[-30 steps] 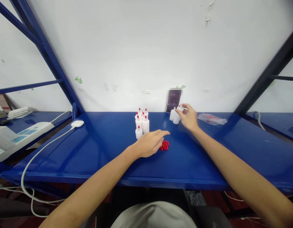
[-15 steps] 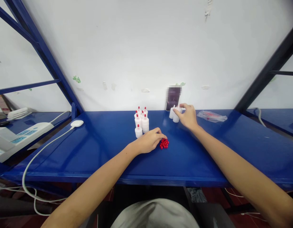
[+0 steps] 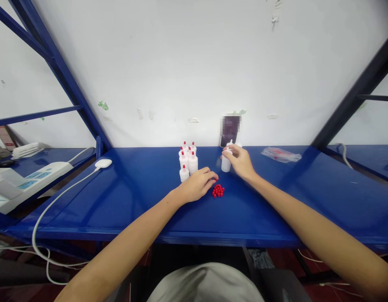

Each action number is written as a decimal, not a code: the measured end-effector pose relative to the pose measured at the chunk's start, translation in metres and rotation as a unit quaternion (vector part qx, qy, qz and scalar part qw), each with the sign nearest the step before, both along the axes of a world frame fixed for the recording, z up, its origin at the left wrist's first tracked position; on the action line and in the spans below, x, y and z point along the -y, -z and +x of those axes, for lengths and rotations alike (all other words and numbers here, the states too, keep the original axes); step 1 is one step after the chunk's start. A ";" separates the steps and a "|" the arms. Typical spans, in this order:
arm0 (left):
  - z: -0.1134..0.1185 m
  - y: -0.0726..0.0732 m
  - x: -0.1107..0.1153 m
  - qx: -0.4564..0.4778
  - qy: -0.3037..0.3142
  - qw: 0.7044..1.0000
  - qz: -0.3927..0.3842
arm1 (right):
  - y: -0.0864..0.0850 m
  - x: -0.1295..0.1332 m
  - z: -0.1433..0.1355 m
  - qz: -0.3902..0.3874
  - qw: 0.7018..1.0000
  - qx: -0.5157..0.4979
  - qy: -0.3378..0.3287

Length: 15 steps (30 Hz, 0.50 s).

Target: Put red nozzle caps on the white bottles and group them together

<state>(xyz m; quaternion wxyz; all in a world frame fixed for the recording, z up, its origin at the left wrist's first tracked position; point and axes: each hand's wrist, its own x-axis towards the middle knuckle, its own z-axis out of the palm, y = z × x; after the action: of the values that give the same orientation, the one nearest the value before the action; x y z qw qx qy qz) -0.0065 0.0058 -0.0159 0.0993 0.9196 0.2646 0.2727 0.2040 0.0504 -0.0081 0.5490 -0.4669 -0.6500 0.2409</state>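
Observation:
My left hand (image 3: 200, 183) pinches a small red cap (image 3: 215, 179) between thumb and fingertips, just above a pile of loose red caps (image 3: 218, 191) on the blue table. In my right hand (image 3: 241, 160) is a white squeeze bottle (image 3: 226, 162), upright, its pointed nozzle bare. Behind that hand, more uncapped white bottles (image 3: 239, 144) are partly hidden. Left of the pile, several white bottles with red caps on their nozzles (image 3: 193, 162) stand grouped, close to my left hand.
A dark phone (image 3: 229, 130) leans on the wall behind the bottles. A clear plastic bag (image 3: 280, 154) with something red lies at the right. On the left are a white charger with a cable (image 3: 102, 163) and a power strip (image 3: 35, 180). Blue metal posts flank the table (image 3: 134, 218).
My right hand has drawn a white bottle toward me and to the left, away from the other uncapped ones. My left hand has lifted a red cap slightly off the pile.

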 end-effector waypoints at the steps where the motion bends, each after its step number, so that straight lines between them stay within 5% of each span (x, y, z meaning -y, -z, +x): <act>1: 0.000 -0.001 0.001 0.022 -0.008 1.000 0.010 | 0.001 0.001 -0.003 -0.027 0.999 -0.015 -0.038; 7: 0.002 -0.005 0.003 0.197 -0.081 0.975 0.057 | 0.001 0.009 -0.014 -0.053 0.986 0.079 -0.137; 15: 0.001 -0.003 0.005 0.255 -0.077 0.963 -0.023 | 0.001 0.031 -0.023 0.034 0.968 0.225 -0.105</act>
<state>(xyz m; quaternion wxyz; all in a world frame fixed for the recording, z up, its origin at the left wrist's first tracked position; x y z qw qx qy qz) -0.0051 0.0011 -0.0126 0.1633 0.7936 0.3070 0.4992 0.1812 0.0195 -0.0092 0.3759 -0.4191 -0.8099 0.1644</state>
